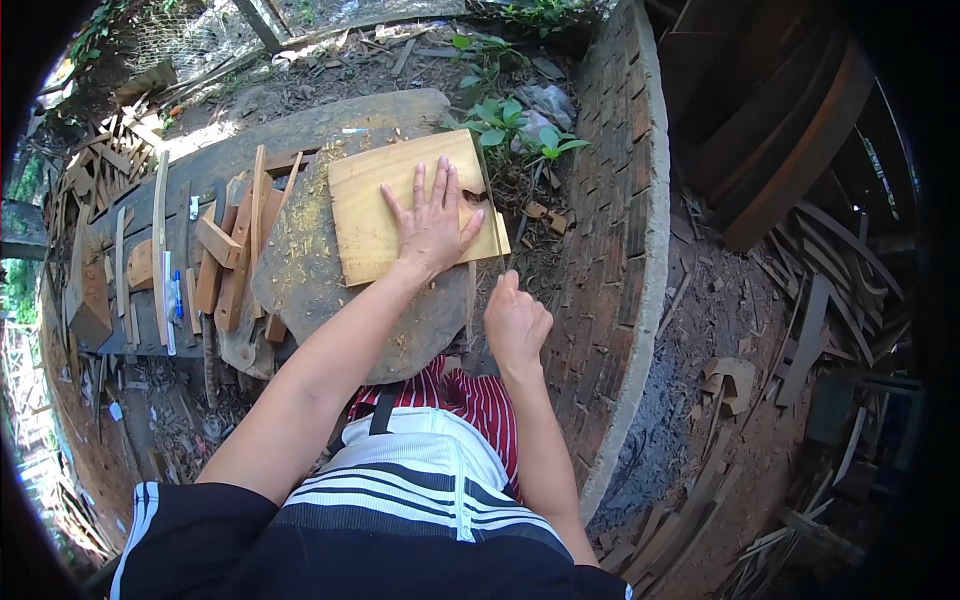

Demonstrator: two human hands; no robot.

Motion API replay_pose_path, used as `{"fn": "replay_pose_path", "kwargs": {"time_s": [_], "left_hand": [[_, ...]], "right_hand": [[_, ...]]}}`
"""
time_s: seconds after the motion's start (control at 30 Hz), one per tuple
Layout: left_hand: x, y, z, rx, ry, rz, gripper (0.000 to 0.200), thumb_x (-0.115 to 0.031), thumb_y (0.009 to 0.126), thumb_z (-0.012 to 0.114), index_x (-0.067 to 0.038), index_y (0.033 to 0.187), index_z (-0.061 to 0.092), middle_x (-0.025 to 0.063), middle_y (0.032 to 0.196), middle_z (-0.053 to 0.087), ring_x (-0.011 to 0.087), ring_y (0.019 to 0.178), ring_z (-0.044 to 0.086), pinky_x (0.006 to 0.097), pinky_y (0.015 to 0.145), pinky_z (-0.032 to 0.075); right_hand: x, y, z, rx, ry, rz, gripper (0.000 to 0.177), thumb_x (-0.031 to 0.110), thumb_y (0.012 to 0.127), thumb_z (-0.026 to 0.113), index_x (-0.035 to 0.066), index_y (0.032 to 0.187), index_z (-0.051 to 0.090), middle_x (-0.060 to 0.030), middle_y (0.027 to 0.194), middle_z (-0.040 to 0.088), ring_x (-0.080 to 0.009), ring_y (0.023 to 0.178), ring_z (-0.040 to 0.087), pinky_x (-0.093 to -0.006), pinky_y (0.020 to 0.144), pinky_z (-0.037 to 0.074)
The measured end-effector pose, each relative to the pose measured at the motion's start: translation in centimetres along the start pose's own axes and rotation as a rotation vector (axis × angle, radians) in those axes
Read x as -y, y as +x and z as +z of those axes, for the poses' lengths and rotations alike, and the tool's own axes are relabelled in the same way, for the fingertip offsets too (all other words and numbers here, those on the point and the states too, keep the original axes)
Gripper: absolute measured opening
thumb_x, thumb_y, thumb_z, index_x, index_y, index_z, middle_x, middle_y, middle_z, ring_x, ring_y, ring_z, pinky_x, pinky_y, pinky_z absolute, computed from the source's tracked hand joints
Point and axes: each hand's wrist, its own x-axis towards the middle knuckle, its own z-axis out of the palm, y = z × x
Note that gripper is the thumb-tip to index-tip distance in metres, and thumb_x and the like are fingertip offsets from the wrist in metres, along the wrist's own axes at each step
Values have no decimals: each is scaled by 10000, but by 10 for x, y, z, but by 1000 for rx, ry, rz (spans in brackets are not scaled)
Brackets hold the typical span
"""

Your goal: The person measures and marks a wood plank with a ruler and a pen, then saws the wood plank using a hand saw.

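A pale yellow board (370,215) lies on a worn round wooden slab (300,250). My left hand (430,225) rests flat on the board with its fingers spread. Near the board's right edge is a dark notch. A thin saw blade (490,190) runs along that right side, with a narrow strip of the board to its right. Just below the blade's lower end, my right hand (517,318) is closed in a fist around the saw's end; the handle itself is hidden by the fingers.
Wood offcuts (235,240), a blue pen (178,295) and a clear ruler (169,300) lie on the bench to the left. A low brick wall (610,230) stands close on the right. Green plants (500,125) grow beyond the slab. Curved wood scraps (820,320) lie past the wall.
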Motion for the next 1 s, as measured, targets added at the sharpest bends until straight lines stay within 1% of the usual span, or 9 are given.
{"fn": "replay_pose_path", "kwargs": {"time_s": [0.07, 0.17, 0.23, 0.33, 0.47, 0.7, 0.83, 0.97, 1.0], "left_hand": [[1, 2, -1, -14, -20, -2, 818, -565, 915, 424, -41, 1513, 232, 52, 1609, 146, 340, 1477, 87, 778, 1033, -36], [1, 1, -4, -6, -43, -10, 821, -566, 915, 425, -42, 1515, 225, 46, 1610, 144, 340, 1477, 89, 778, 1035, -34], [1, 4, -3, -11, -28, -14, 820, -567, 915, 424, -43, 1514, 226, 48, 1610, 143, 340, 1477, 87, 778, 1035, -35], [1, 0, -2, 1, -10, -7, 819, -569, 916, 423, -46, 1515, 227, 50, 1610, 141, 339, 1478, 83, 779, 1034, -36], [1, 2, -4, 11, -1, -9, 814, -570, 919, 416, -51, 1516, 225, 50, 1610, 143, 339, 1479, 81, 780, 1034, -32], [3, 1, -2, -2, -13, 1, 814, -568, 919, 419, -47, 1514, 228, 54, 1609, 147, 345, 1479, 74, 779, 1033, -42], [0, 2, 0, -15, -19, 7, 817, -569, 919, 422, -43, 1514, 230, 62, 1609, 146, 345, 1480, 63, 775, 1032, -54], [1, 1, -2, -8, -32, 16, 820, -570, 916, 428, -37, 1509, 237, 63, 1607, 151, 346, 1478, 75, 776, 1030, -53], [1, 2, -3, -6, -32, 14, 820, -570, 916, 428, -37, 1509, 237, 63, 1607, 151, 346, 1478, 75, 776, 1030, -53]], "right_hand": [[3, 9, 6, -45, 19, -21, 161, 191, 939, 525, 94, 810, 518, -126, 529, 622, -310, 521, 667, -407, 459, 522], [-6, -14, -6, -12, -4, -23, 143, 189, 928, 534, 99, 817, 518, -122, 520, 618, -302, 510, 665, -408, 452, 518], [-12, -37, -17, 74, -43, 1, 116, 171, 917, 533, 106, 822, 518, -116, 507, 612, -293, 498, 663, -407, 444, 515], [-15, -31, -14, 30, -63, -39, 104, 162, 912, 531, 111, 822, 519, -110, 498, 607, -283, 485, 659, -404, 436, 512], [-11, 9, 7, -49, -18, -66, 116, 165, 922, 519, 108, 822, 517, -108, 499, 608, -278, 485, 659, -400, 429, 508], [-21, -25, -9, 31, -60, -42, 147, 186, 932, 539, 117, 806, 509, -107, 501, 606, -274, 470, 650, -382, 420, 499], [-13, 6, 4, -52, -35, -60, 167, 193, 941, 527, 123, 791, 510, -104, 500, 607, -270, 473, 653, -384, 416, 494], [-14, 2, 6, -58, -56, -53, 156, 197, 944, 518, 119, 808, 514, -106, 504, 610, -277, 479, 654, -394, 426, 501], [-16, -7, -2, -18, -35, -43, 155, 201, 946, 517, 118, 814, 516, -107, 506, 612, -280, 480, 655, -398, 431, 504]]}}
